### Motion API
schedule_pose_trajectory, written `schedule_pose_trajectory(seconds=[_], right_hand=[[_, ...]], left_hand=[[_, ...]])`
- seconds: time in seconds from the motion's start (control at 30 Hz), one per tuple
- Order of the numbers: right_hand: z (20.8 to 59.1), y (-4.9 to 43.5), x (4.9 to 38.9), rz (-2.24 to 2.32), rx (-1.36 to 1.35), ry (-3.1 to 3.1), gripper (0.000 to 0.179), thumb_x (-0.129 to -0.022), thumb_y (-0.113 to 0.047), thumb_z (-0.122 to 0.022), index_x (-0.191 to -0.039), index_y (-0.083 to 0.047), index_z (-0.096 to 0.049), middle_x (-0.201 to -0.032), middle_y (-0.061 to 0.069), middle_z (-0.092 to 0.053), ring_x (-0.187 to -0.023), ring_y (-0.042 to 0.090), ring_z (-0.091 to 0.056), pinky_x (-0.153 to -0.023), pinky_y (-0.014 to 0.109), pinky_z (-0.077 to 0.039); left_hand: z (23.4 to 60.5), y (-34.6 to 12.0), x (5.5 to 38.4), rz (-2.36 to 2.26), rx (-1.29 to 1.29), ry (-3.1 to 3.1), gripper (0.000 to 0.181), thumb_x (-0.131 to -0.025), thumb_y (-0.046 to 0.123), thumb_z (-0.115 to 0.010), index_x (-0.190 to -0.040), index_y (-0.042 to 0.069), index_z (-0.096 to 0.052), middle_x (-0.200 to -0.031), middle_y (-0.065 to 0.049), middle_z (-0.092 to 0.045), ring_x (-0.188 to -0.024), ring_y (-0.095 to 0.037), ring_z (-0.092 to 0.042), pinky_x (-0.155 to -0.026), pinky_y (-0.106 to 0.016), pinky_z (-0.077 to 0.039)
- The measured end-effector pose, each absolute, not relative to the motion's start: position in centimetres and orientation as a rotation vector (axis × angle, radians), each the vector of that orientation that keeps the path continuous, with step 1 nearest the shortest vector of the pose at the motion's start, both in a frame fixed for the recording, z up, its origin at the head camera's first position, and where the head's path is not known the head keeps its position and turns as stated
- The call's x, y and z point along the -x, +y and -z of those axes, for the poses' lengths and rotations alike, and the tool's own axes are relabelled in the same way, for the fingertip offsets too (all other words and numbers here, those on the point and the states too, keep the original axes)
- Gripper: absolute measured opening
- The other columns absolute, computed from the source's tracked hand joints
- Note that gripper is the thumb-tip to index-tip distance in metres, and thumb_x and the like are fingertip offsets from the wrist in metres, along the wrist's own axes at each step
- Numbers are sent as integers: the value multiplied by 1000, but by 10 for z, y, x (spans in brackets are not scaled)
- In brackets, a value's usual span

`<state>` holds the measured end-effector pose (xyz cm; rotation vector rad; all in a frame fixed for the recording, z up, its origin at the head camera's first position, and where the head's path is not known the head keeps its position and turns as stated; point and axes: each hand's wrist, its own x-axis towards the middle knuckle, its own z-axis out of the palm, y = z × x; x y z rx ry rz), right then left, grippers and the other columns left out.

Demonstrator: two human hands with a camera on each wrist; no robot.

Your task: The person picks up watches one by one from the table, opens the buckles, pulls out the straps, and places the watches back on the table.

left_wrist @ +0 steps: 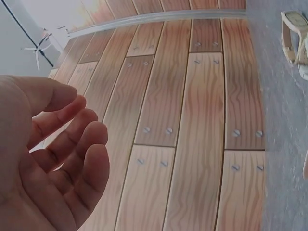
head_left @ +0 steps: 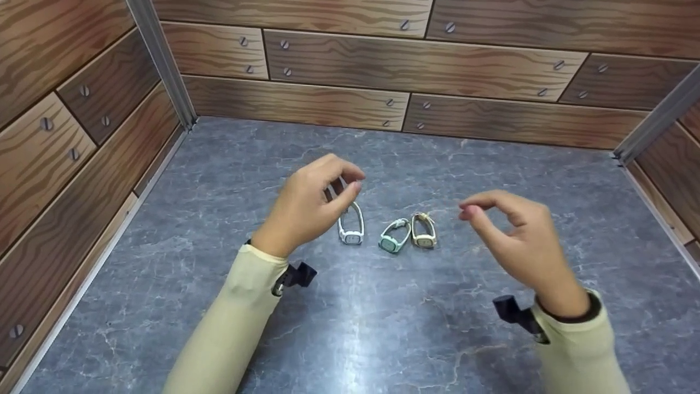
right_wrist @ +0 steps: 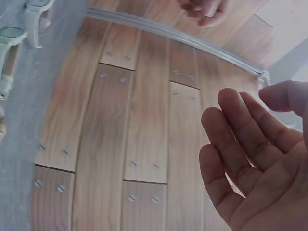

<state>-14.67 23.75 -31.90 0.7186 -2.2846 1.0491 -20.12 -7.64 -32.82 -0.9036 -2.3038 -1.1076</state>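
Observation:
Three small wristwatches lie on the grey table in the head view: a white watch [head_left: 351, 238], a mint-green watch [head_left: 389, 244] and a cream watch [head_left: 424, 240]. Their straps stand in loops. My left hand [head_left: 311, 200] hovers by the white watch and overlaps the top of its strap; its fingers are loosely bent with nothing in them. Off to the right of the cream watch is my right hand [head_left: 519, 235], fingers relaxed and holding nothing. The left wrist view catches the cream watch [left_wrist: 288, 41] at its edge; the right wrist view shows the green watch [right_wrist: 10, 36].
Wood-patterned panels [head_left: 426, 71] wall the grey marbled table [head_left: 415, 328] at the back and both sides. Metal posts [head_left: 164, 65] stand at the back corners. Each sleeved wrist carries a small black camera [head_left: 299, 274].

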Motion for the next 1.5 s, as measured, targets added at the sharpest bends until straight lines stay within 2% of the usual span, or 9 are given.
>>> schedule_pose_trajectory(seconds=[0.33,0.57,0.87,1.07,1.27,1.5], right_hand=[[323,244,152,-846,-751,-2407,12,-95,0,-71,-103,-6,-77,-96,-2,-76,-89,10,-68,-84,15,-49],[332,245,157,-805,-729,-2501,8,-97,-9,-72,-103,-11,-77,-94,-4,-74,-86,8,-65,-76,20,-50],[373,229,191,-957,-750,-2705,10,-94,-7,-74,-104,-7,-76,-93,1,-74,-80,10,-67,-73,30,-58],[395,216,205,-813,-705,-2812,11,-93,-6,-73,-103,-7,-77,-91,2,-75,-79,16,-68,-74,40,-59],[409,203,212,-579,-822,-2878,11,-90,-7,-74,-100,-8,-77,-90,5,-75,-79,20,-70,-71,40,-59],[418,198,215,-493,-852,-2934,8,-88,-13,-80,-94,-12,-76,-87,2,-73,-77,19,-67,-68,41,-58]], left_hand=[[332,-69,199,1083,950,-2411,14,-102,17,-64,-113,13,-72,-101,4,-68,-81,-6,-61,-73,-25,-56],[342,-61,203,1032,970,-2523,14,-102,18,-65,-112,13,-72,-104,3,-69,-83,-6,-63,-75,-22,-54],[375,-47,225,1029,947,-2788,16,-101,23,-65,-110,14,-74,-100,3,-71,-85,-10,-64,-77,-30,-55],[394,-25,235,1242,944,-2875,16,-99,20,-68,-110,11,-75,-93,2,-71,-81,-12,-63,-75,-32,-54],[397,-14,239,1226,834,-2922,16,-99,22,-66,-109,13,-74,-94,4,-71,-81,-12,-62,-76,-32,-53],[404,-17,237,1220,796,-2947,13,-99,22,-67,-107,14,-74,-91,5,-70,-80,-12,-62,-76,-32,-52]])
